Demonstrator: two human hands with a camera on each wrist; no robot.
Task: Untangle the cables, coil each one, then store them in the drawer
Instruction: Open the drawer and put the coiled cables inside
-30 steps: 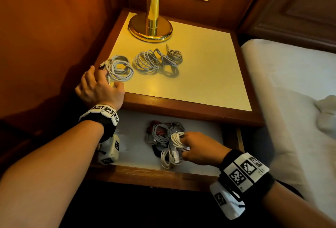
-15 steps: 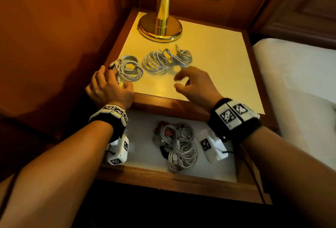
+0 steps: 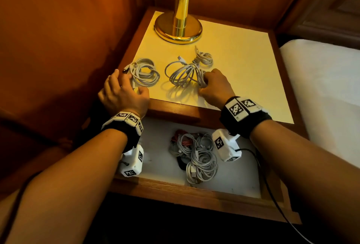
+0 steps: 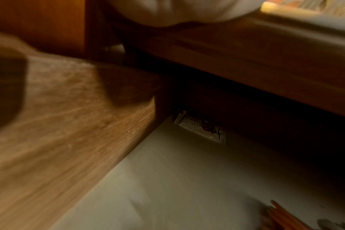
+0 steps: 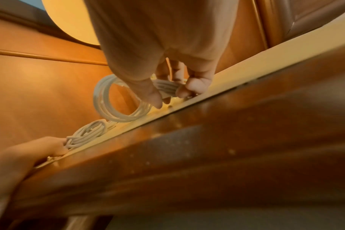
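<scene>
Right hand [image 3: 213,85] has come up out of the drawer [image 3: 159,158] since a second ago and now sits on the nightstand top [image 3: 243,72], pinching the near side of the middle coiled cable [image 3: 183,74]. Right wrist view shows thumb and fingertips [image 5: 182,92] closed on the bundled strands, the loop tipped up off the surface. Left hand [image 3: 122,94] rests at the front left edge, fingers relaxed and spread, touching the left coiled cable [image 3: 145,71]; not gripping it as far as I can tell.

Step in hand, by my read: storing, picking the next finished coil to carry down. A third, smaller coil [image 3: 203,59] lies just behind the middle one, near the brass lamp base [image 3: 178,29]; whether the two are linked by a strand is unclear. Several coils, white plus one reddish, already lie as a stored pile [image 3: 196,154] in the drawer, which stands open below the top.

Next move likely calls for lifting the coil clear without it springing loose or dragging the small coil along, then lowering it over the front edge beside the pile. Three coils remain on top, so the task looks past halfway.
</scene>
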